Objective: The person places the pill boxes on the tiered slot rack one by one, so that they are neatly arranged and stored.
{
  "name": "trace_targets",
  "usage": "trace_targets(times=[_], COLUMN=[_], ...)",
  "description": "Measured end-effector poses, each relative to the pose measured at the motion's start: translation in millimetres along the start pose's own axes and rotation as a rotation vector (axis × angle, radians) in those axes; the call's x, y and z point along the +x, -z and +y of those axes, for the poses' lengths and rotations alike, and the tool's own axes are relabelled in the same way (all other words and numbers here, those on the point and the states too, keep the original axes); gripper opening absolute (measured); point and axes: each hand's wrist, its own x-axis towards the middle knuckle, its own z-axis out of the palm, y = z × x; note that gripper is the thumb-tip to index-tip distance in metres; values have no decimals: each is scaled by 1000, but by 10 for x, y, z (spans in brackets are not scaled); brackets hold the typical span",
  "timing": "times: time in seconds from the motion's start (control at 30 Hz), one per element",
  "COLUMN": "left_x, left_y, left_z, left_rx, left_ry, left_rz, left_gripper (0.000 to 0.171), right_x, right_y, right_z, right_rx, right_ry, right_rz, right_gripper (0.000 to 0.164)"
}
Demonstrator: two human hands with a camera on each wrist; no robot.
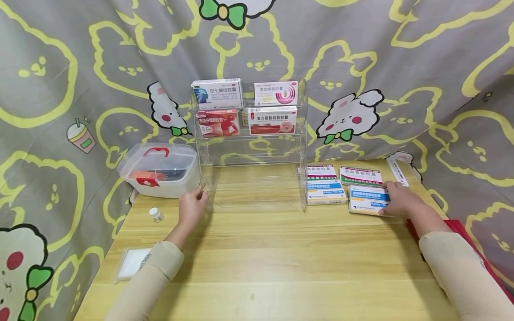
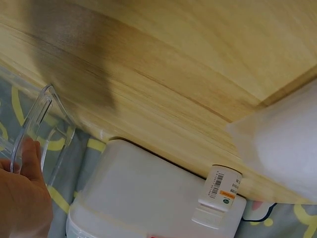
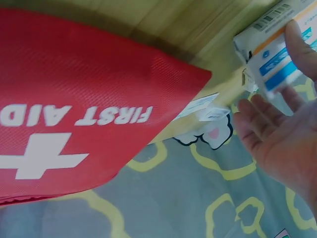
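My left hand (image 1: 193,206) pinches the lower left edge of a clear display rack (image 1: 253,207); its thumb and fingers also show around the plastic in the left wrist view. Over at the right, my right hand (image 1: 403,200) grips the right end of a blue-and-white medicine box (image 1: 367,200). In the right wrist view the thumb lies across that box's printed face, the other fingers loosely bent near its end. Upper tiers of the rack hold a white box (image 1: 218,94), a pink-and-white box (image 1: 275,93), a red box (image 1: 218,123) and a white-and-red box (image 1: 273,121).
Left of the rack stands a lidded first-aid bin (image 1: 168,189), with a small white bottle (image 1: 156,215) and a white packet (image 1: 134,263) nearer me. More medicine boxes (image 1: 326,192) lie right of the rack. A red first-aid bag (image 3: 99,69) sits beside my right forearm.
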Motion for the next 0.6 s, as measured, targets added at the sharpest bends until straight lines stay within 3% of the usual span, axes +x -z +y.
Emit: trace_targets(times=[0.4, 0.53, 0.6], left_x=[9, 11, 9], left_y=[0, 6, 7], left_z=[21, 29, 33], left_rx=[13, 9, 0], left_ry=[29, 33, 48], left_rz=[-26, -21, -25], left_gripper=[26, 26, 26], right_x=[-211, -310, -341], right_y=[16, 98, 141], right_z=[312, 346, 359], right_rx=[495, 867, 1089], right_ry=[-20, 52, 105], right_rz=[98, 154, 186], right_gripper=[66, 30, 22])
